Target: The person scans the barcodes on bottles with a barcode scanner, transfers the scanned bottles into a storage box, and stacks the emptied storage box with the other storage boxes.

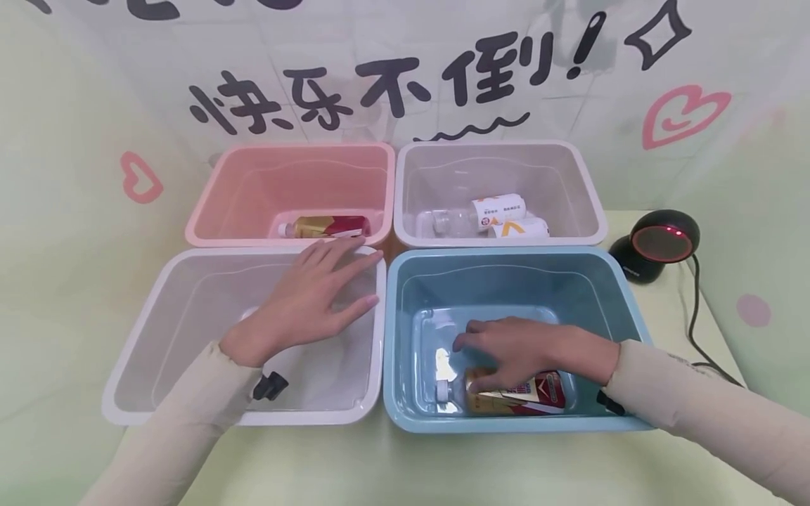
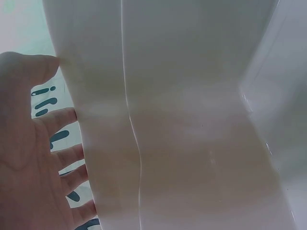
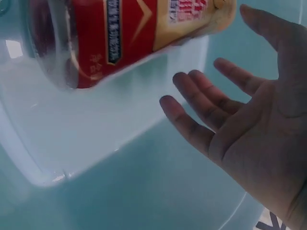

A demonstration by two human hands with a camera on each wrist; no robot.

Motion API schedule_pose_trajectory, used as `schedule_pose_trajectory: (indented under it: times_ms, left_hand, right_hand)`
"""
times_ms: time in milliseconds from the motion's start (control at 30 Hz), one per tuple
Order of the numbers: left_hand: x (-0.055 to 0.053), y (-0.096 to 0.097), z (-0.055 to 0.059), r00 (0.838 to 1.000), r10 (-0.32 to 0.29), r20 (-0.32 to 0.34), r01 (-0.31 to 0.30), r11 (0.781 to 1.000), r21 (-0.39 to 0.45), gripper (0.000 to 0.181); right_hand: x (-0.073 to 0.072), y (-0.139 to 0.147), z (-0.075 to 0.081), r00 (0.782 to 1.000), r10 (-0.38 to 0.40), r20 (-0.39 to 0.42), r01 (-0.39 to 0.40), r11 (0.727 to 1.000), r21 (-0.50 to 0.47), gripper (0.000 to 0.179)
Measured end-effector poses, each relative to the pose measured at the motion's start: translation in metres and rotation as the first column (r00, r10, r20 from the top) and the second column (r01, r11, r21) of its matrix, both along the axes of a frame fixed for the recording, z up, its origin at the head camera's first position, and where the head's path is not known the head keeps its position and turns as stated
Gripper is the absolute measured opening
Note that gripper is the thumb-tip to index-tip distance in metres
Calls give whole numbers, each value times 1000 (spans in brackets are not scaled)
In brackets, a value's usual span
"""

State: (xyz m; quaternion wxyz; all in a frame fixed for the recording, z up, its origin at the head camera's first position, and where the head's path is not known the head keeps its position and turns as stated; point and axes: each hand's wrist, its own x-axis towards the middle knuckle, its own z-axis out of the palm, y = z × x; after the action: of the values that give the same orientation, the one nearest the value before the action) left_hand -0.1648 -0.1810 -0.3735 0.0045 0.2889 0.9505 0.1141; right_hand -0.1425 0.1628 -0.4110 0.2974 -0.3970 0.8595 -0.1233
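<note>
In the near light-blue plastic bin (image 1: 506,424), I see the clear plastic bottle with a red-and-gold label (image 1: 522,402) lying sideways, probably because its round body settles that way. Over it, the right hand (image 1: 515,346) has its grip wide, holding nothing; I can't tell whether the thumb touches. The left hand (image 1: 310,303) spreads over the far right corner of the white plastic bin (image 1: 304,418), grip wide too, perhaps for balance. Beyond, another red-and-gold bottle (image 1: 329,226) lies in the pink plastic bin (image 1: 310,147), and two white-labelled clear plastic bottles (image 1: 500,211) in the pale grey plastic bin (image 1: 493,145).
</note>
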Motion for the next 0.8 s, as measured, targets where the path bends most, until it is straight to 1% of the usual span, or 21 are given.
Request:
schedule_pose_trajectory:
  times_ms: [200,367,533,667,800]
  left_hand:
    - [0,-1,-1,1000,-3,-11,3,1000,0,72]
    - [1,0,-1,1000,-3,-11,3,1000,-7,72]
    - [1,0,-1,1000,0,-3,0,1000,-8,72]
    - [0,-1,-1,1000,-1,-8,0,1000,-8,72]
    - [0,0,-1,1000,-5,-16,4,1000,-9,72]
  right_hand:
    - [2,-6,-2,1000,12,20,-12,1000,3,59]
    - [4,-9,-4,998,15,56,-17,999,40,62]
    - [4,-10,-4,997,22,77,-26,998,54,58]
    - [5,-10,-2,993,0,122,-15,992,121,56]
    - [7,-9,-1,988,-31,149,1,981,197,63]
